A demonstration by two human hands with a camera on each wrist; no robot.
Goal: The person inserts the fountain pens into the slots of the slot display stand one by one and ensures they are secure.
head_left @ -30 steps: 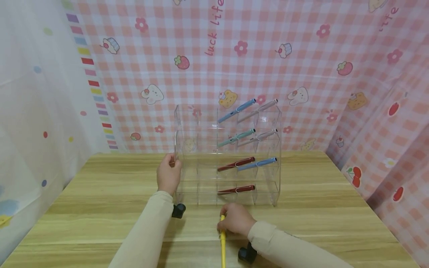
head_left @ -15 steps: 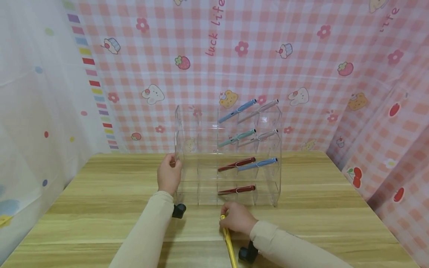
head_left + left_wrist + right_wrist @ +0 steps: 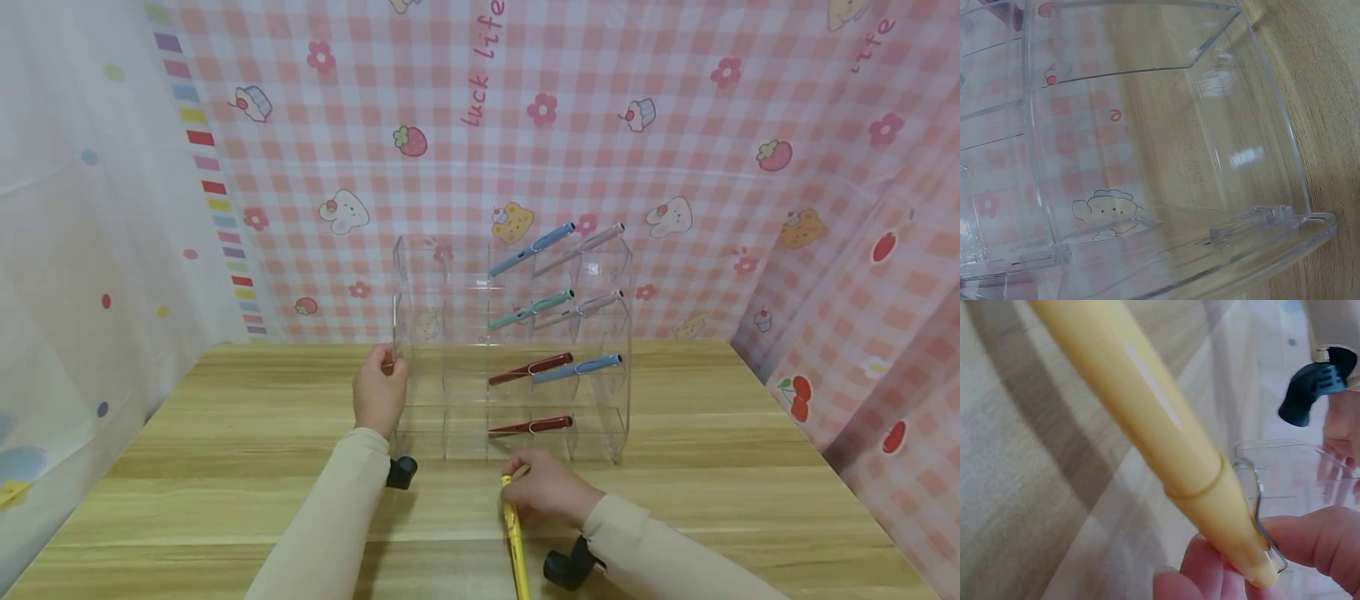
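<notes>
In the head view, a clear acrylic pen rack (image 3: 466,406) stands upright on the table. Its left side edge is held by my left hand (image 3: 379,392), whose far fingers are partly hidden. In front of the rack, my right hand (image 3: 550,489) pinches a yellow pen (image 3: 514,542) near its clip end. The right wrist view shows thumb and fingertips round that end of the pen (image 3: 1179,444), beside the metal clip. Bare rack compartments (image 3: 1166,137) fill the left wrist view; the left hand is out of that frame.
Several pens rest on the rack's right half, including a green pen (image 3: 532,309), a dark red pen (image 3: 531,427) and a blue pen (image 3: 577,367). A checked curtain (image 3: 450,183) hangs behind the wooden table (image 3: 187,500). Black wrist mounts (image 3: 567,567) jut from the sleeves.
My right hand has shifted slightly right with the yellow pen. The pen's near end has swung to the right, so it now lies at a slant. The left hand stays at the rack.
</notes>
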